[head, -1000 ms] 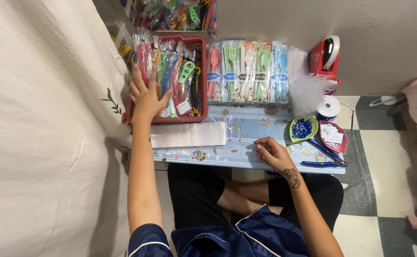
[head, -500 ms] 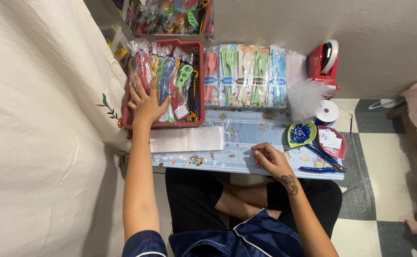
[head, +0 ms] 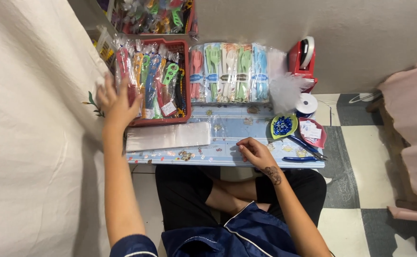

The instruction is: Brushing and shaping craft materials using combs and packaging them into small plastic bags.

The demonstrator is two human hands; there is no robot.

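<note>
While the head camera looks straight down, I log the left hand (head: 115,102) at the left edge of the red basket (head: 185,78), fingers spread and blurred, palm down over the packaged combs (head: 146,78) that stand in it. I cannot tell whether the fingertips touch a pack or only hover; nothing is pinched between them. The combs are red, orange, green and blue, each in a clear sleeve, packed upright side by side.

Right hand (head: 255,153) rests on the low blue table (head: 227,128) near its front edge, fingers loosely curled, holding nothing that I can see.

A stack of clear plastic bags (head: 168,136) lies flat just in front of the basket, between the two hands. Beside the basket on the right stands a row of bagged pastel cutlery sets (head: 227,71). Further right: red tape dispenser (head: 301,57), white ribbon roll (head: 306,103), a leaf-shaped dish of blue beads (head: 283,126), a pink dish (head: 313,132) and blue-handled pliers (head: 306,151). The person sits cross-legged on a checkered floor (head: 361,157).
</note>
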